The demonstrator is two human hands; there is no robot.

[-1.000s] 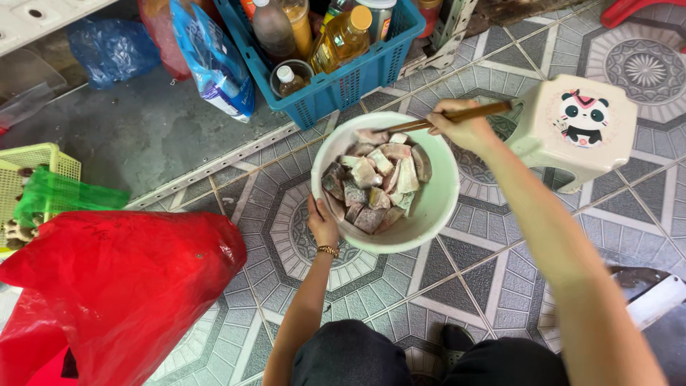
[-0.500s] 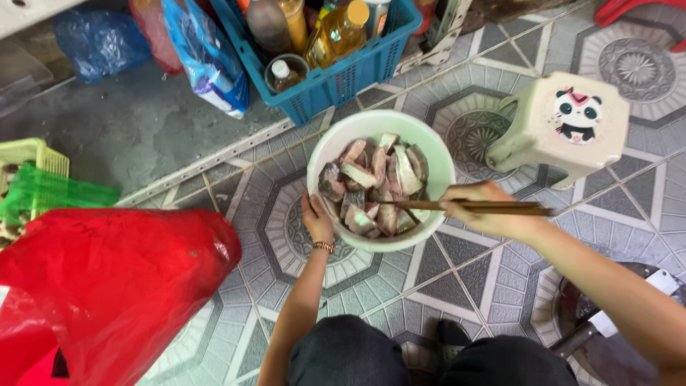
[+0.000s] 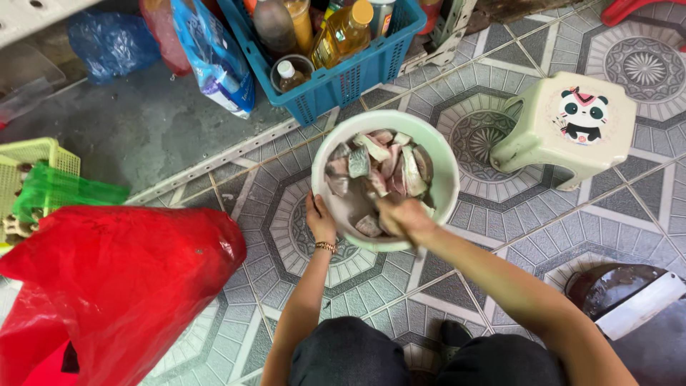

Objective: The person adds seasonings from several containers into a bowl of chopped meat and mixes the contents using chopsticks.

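pale plastic bowl (image 3: 436,154) of wet, slippery fish (image 3: 379,171) sits on the floor; my left hand (image 3: 319,220) clasps its rim, right hand (image 3: 401,214) curled inside, holding what i cannot tell. heavy; lift by the rim.

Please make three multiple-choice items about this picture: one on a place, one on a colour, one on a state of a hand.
1. Where does the small stool stand?
A. right of the bowl
B. inside the blue crate
C. on the red bag

2. What colour is the crate with the bottles?
A. yellow
B. blue
C. white

3. What does the left hand do?
A. lies on the red bag
B. lifts a bottle
C. grips the bowl's rim

Answers: 1 A, the stool is on the tiled floor to the right of the pale bowl. 2 B, its plastic walls are blue. 3 C, the fingers rest on the near left rim, while the right hand is inside the bowl among the fish pieces.
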